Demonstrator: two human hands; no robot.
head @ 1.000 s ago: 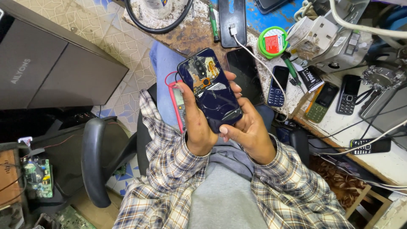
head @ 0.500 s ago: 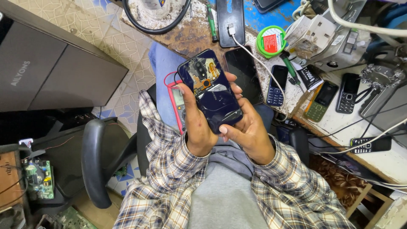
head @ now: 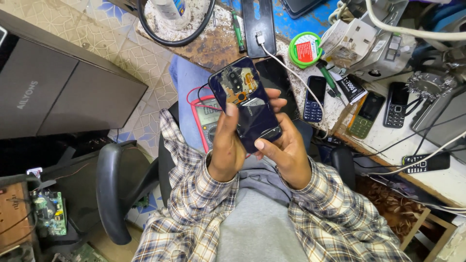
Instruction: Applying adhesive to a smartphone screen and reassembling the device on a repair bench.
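Both hands keep the opened phone as before; left hand wraps its side, right hand pinches the bottom edge, nothing removed yet.

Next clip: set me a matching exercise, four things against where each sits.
Things:
1. opened smartphone
2. multimeter
3. green tape roll
4. circuit board

Places:
A. on the floor at far left, beside the chair
B. on the lap, under the hands
C. held in left hand and right hand
D. on the bench, by the white cable

Pairs: 1-C, 2-B, 3-D, 4-A
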